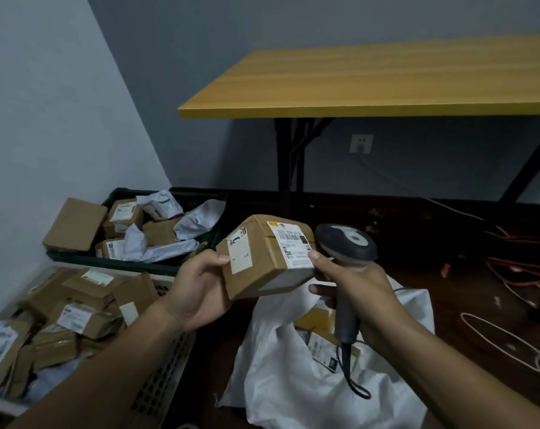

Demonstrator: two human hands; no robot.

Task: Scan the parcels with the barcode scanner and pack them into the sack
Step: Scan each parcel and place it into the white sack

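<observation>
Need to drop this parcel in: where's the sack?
In the head view, the white sack lies open on the floor, lower centre, directly below both hands, right of the crates.

Left hand [200,292] holds parcel [264,258]; right hand [352,286] grips scanner [346,246].

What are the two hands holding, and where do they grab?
Left hand holds the brown cardboard parcel by its near left corner. Right hand holds the grey barcode scanner by its handle.
</observation>
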